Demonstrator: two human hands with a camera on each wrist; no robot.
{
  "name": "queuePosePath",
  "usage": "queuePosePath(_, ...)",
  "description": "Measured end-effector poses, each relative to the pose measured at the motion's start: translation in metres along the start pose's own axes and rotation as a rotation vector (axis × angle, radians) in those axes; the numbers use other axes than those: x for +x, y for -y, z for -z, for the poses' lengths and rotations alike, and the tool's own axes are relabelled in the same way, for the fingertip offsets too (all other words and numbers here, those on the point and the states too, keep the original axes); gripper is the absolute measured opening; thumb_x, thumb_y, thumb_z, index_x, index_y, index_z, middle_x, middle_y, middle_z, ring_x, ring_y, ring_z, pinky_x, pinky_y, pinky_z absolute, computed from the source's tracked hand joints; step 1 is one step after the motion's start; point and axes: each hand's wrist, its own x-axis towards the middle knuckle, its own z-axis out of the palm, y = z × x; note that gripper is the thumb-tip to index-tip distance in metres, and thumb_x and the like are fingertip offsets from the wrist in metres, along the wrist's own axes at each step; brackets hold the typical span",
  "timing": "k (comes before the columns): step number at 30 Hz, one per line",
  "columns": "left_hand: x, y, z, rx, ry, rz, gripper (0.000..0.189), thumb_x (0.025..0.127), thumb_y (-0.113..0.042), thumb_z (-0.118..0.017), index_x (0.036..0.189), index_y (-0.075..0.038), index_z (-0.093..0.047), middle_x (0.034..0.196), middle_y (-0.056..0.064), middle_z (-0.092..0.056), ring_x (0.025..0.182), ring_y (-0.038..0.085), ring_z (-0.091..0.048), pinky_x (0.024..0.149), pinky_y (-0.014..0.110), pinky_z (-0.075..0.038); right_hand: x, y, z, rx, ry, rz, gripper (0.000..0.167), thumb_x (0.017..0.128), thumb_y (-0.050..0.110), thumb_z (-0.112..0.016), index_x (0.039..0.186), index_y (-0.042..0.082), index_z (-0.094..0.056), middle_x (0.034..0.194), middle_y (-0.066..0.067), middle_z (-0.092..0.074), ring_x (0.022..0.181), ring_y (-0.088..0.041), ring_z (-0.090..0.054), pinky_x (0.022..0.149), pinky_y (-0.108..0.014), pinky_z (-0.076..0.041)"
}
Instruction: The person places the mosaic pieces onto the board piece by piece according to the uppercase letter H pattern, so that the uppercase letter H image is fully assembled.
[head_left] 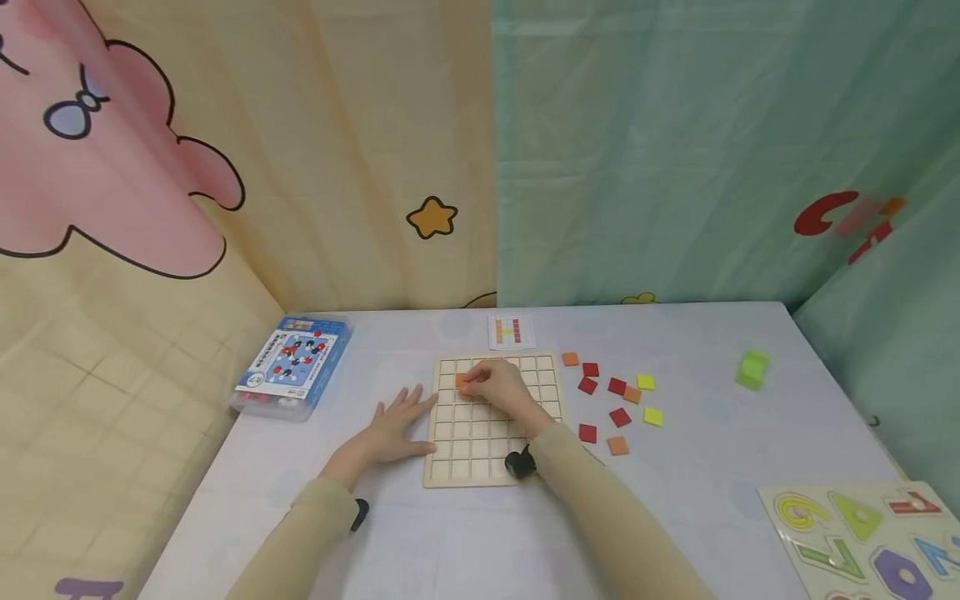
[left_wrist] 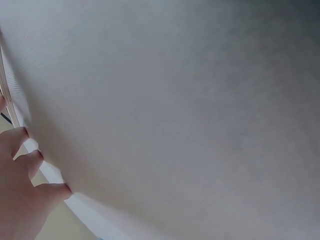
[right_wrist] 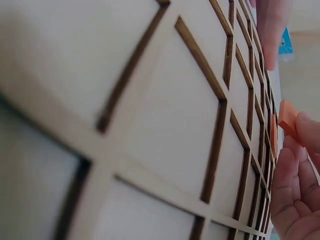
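Note:
A wooden grid board (head_left: 465, 483) with square cells lies on the table. Over its upper left part, my right hand (head_left: 501, 385) pinches an orange square tile (right_wrist: 287, 117) between thumb and fingers, held at a tilt. Another orange tile (right_wrist: 273, 134) sits in a cell just beside the held one. My left hand (head_left: 390, 429) rests on the table with fingers spread, its thumb and a fingertip at the board's left edge. In the left wrist view, fingers (left_wrist: 52, 195) show at the lower left against the white tabletop.
Loose red (head_left: 588, 433), orange (head_left: 618, 446) and yellow tiles (head_left: 653, 417) lie right of the board. A pattern card (head_left: 512, 332) lies behind it. A boxed set (head_left: 292, 367) stands back left, green blocks (head_left: 752, 369) back right, and a shape puzzle (head_left: 862, 533) front right.

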Motion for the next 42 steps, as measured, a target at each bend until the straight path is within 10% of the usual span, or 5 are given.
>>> queuePosePath(30, -0.005, -0.004, 0.001, 0.009, 0.002, -0.009, 0.086, 0.086, -0.042, -0.073, 0.156, -0.017, -0.029, 0.165, 0.017, -0.011, 0.152, 0.042, -0.001, 0.118, 0.068, 0.0, 0.001, 0.002, -0.02, -0.241, -0.012, 0.078, 0.006, 0.085, 0.009, -0.075, 0.091, 0.006, -0.076, 0.091, -0.006, -0.067, 0.085, -0.017, -0.061, 0.079, -0.032, -0.054)
queuePosePath(42, -0.001, 0.0, -0.003, 0.001, -0.009, -0.009, 0.086, 0.086, -0.043, -0.073, 0.156, -0.019, -0.029, 0.166, 0.015, -0.01, 0.153, 0.041, 0.0, 0.118, 0.068, 0.001, -0.002, 0.003, -0.006, -0.164, 0.0, 0.016, 0.004, 0.086, 0.012, -0.075, 0.089, 0.009, -0.076, 0.095, -0.004, -0.069, 0.087, -0.017, -0.061, 0.079, -0.032, -0.054)
